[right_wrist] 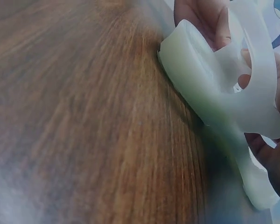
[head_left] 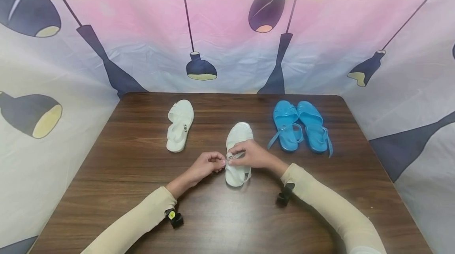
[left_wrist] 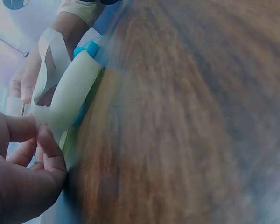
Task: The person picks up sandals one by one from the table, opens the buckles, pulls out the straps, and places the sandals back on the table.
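A white sandal [head_left: 234, 175] lies sole down near the middle of the table, its toe pointing away from me. At its left side my left hand [head_left: 206, 166] pinches the end of the ankle strap between thumb and forefinger. My right hand [head_left: 253, 154] reaches across the sandal from the right and holds the strap beside the small buckle [head_left: 230, 158]. In the left wrist view the strap loop [left_wrist: 53, 60] stands up above the heel, and the left fingertips meet at the strap. The right wrist view shows the sandal's heel [right_wrist: 186, 56]; the right fingers are partly hidden behind the strap.
Another white sandal [head_left: 180, 127], its buckle at the side, lies at the back left of the brown wooden table [head_left: 142, 159]. Two blue sandals, one [head_left: 285, 117] beside the other [head_left: 310, 115], stand at the back right with straps loose. A patterned cloth [head_left: 227, 21] hangs behind the table.
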`<state>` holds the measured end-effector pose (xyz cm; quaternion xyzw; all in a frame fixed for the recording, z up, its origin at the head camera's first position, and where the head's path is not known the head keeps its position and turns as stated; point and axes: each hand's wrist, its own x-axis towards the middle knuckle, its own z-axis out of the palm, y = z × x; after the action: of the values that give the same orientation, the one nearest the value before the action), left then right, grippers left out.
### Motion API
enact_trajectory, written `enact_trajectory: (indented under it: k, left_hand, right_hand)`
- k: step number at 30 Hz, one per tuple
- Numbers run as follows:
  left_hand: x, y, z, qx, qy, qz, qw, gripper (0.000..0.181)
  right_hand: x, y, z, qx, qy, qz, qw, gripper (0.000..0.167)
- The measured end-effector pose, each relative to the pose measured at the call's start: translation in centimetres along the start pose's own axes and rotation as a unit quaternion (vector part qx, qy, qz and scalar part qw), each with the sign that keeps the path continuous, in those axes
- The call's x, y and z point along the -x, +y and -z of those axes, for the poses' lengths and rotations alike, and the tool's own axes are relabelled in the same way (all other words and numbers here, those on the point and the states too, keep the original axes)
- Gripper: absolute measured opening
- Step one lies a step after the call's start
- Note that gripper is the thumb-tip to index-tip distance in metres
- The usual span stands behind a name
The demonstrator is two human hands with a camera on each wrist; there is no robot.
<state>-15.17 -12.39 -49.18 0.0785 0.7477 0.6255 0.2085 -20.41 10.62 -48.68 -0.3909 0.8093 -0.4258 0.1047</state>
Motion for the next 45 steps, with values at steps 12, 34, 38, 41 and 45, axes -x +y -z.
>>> enact_trajectory:
  k: [12,34,38,41,45]
  left_hand:
    - [0.0,0.0,-0.3,-0.015,0.041,-0.007,0.999,0.016]
    - [0.2,-0.2,-0.1,0.072,0.021,-0.001,0.9972,0.02]
    - [-0.1,-0.3,-0.1,0.079,0.033,-0.002,0.9963,0.02]
    - [-0.1,-0.2,-0.1,0.088,0.047,0.003,0.995,0.02]
    - [0.1,0.4,-0.2,0.098,0.07,0.001,0.9927,0.021]
  right_hand:
    - [-0.3,-0.1,-0.1,0.006,0.0,0.011,0.9999,0.026]
    - [0.0,-0.3,-0.3,0.027,0.008,-0.003,0.9996,0.029]
    - [-0.1,-0.5,-0.3,0.041,0.006,-0.002,0.9991,0.03]
    - [-0.1,-0.7,-0.4,0.053,0.006,-0.004,0.9986,0.029]
    - [-0.2,-0.7,-0.6,0.06,0.012,0.001,0.9981,0.028]
